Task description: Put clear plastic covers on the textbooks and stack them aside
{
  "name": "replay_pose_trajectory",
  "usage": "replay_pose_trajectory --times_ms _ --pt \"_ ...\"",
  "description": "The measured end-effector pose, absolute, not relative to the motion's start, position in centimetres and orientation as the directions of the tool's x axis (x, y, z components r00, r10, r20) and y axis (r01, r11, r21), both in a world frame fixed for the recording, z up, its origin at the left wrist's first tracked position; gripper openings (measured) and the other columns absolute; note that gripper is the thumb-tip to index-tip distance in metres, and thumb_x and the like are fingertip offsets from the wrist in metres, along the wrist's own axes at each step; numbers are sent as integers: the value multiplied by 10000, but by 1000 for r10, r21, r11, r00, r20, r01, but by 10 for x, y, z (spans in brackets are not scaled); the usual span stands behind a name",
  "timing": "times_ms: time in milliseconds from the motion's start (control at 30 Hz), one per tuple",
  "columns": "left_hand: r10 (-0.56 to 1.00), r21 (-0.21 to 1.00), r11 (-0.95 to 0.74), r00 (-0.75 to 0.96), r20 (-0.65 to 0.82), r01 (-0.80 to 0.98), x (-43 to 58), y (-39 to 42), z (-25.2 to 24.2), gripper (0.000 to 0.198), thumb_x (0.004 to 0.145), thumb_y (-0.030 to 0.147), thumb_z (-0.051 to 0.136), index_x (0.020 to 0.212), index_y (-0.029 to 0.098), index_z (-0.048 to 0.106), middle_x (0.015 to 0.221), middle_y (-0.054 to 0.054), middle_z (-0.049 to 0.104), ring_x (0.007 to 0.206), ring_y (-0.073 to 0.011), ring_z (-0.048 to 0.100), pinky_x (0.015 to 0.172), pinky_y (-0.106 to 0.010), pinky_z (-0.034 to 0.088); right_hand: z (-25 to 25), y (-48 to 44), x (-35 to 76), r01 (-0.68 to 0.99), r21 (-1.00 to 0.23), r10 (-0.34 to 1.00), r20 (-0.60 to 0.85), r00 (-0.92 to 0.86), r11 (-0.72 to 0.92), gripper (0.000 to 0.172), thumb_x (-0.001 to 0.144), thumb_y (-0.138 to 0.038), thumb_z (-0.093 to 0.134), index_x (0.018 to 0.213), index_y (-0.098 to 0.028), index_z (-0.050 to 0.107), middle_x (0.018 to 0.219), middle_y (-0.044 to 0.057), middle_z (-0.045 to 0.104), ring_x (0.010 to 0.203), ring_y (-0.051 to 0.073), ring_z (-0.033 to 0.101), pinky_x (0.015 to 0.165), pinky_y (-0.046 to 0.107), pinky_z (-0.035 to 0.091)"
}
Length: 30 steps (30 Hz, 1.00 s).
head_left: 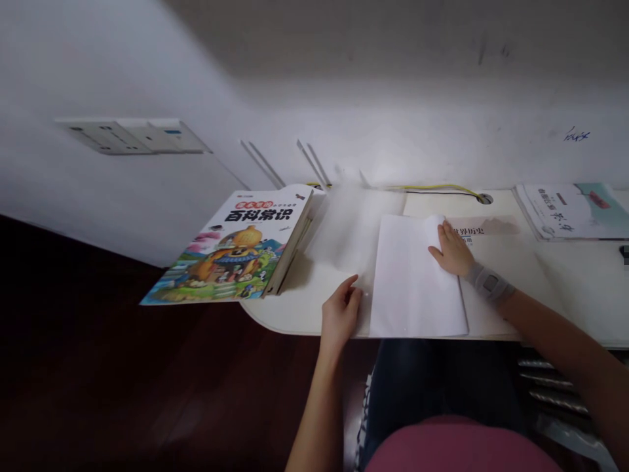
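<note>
My right hand (452, 249) lies flat on a blank white sheet or booklet page (413, 282), with a grey wrist brace (489, 284) above the wrist. That page partly covers a printed book (491, 262) with a Chinese title. My left hand (341, 314) is curled at the desk's front edge, next to the white page's left side. A blurred pale sheet (344, 229) rises above it, and I cannot tell whether those fingers grip it. A thick illustrated Chinese encyclopedia (230, 249) lies tilted at the desk's left end, overhanging it.
A white desk (304, 314) with a rounded corner meets the wall. A thin book (572, 211) lies at the far right. A yellow cable runs to a desk grommet (484, 198). A wall socket panel (132, 136) sits left. Dark floor lies below.
</note>
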State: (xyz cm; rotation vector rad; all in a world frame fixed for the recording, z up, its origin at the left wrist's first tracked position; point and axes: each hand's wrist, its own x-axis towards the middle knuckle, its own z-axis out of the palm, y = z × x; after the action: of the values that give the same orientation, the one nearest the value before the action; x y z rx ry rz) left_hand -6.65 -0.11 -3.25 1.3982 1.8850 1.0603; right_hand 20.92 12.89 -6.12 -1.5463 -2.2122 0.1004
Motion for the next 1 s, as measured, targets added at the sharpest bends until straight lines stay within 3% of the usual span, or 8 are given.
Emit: replay_pose_trajectory --times_ms 167,267,367,433,533,600,767,1000 --pt "959 841 138 -284 19 523 -67 -1 -36 483 787 414 503 1174 137 585 827 -42 646 687 -148 590 709 -305 502 -61 129 207 883 -275 908 295 -298 380 668 891 -466 372 1363 5 343 1442 267 307 1355 358 251 1081 528 240" --pt "960 822 69 -261 99 565 -69 -3 -33 450 818 389 476 1184 144 566 963 -80 648 742 -153 605 737 -319 515 -61 130 209 858 -348 905 334 -263 378 674 891 -484 374 1380 -23 330 1460 242 290 1367 344 229 1083 528 249" --pt "919 667 -68 -213 331 742 -59 -7 -25 392 854 311 448 1187 144 567 1173 -149 594 1005 -226 580 879 -403 483 -62 134 214 802 -449 894 391 -220 394 633 901 -488 353 1402 -102 328 1460 180 327 1366 301 254 1084 512 278" --pt "897 491 -200 -43 440 848 -39 -11 -19 373 878 244 406 1202 151 565 1230 -147 583 1182 -267 485 979 -464 412 -62 136 218 765 -494 887 408 -215 413 580 912 -471 331 1394 -148 358 1422 147 402 1346 273 309 1083 493 299" --pt "878 281 -423 314 361 861 8 -12 -12 407 910 208 345 1280 185 511 1294 -98 562 1316 -282 357 1060 -525 303 -63 137 221 732 -540 889 412 -200 415 540 915 -448 328 1361 -154 415 1356 142 485 1310 260 377 1077 478 319" --pt "872 192 -459 398 285 868 40 -9 -13 428 925 276 351 1324 172 466 1364 -117 492 1353 -303 293 1077 -575 231 -63 137 222 723 -555 889 420 -183 412 538 909 -441 346 1349 -143 430 1346 147 495 1304 268 384 1075 484 320" --pt "926 112 -358 336 173 927 71 3 -24 484 924 338 360 1338 100 440 1385 -197 434 1368 -334 242 1057 -653 166 -66 137 222 731 -542 886 424 -188 414 547 902 -437 360 1364 -147 409 1359 152 482 1307 283 376 1064 513 324" --pt "935 131 -338 317 162 932 54 4 -27 474 923 363 358 1339 161 459 1405 -130 425 1375 -345 217 1061 -681 96 -69 139 225 716 -545 872 453 -187 436 556 899 -453 378 1379 -173 388 1352 132 492 1301 279 388 1063 511 333"
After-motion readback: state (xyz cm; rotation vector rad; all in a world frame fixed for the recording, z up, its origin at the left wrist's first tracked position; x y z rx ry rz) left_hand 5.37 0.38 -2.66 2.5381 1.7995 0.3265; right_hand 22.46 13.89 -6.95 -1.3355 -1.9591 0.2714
